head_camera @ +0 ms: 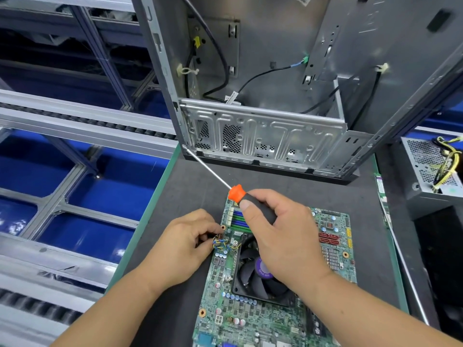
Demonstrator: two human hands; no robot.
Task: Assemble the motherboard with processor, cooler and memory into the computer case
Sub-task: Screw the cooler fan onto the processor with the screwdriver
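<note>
Green motherboard [253, 306] flat on desk [190, 186], lower centre, below open case [263, 136]; stiff, light, fragile: hold by bare edges. Left hand [180, 249] fingers pinch fan wires [221, 242]; right hand [283, 234] clamps screwdriver [240, 194]

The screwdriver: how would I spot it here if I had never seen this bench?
Start at the open grey computer case at the back of the dark mat, then drop to the green motherboard lying before it. Above the board's far end the right hand grips the screwdriver. It alone has an orange collar, black handle and long silver shaft slanting toward the case's lower left corner.
</note>
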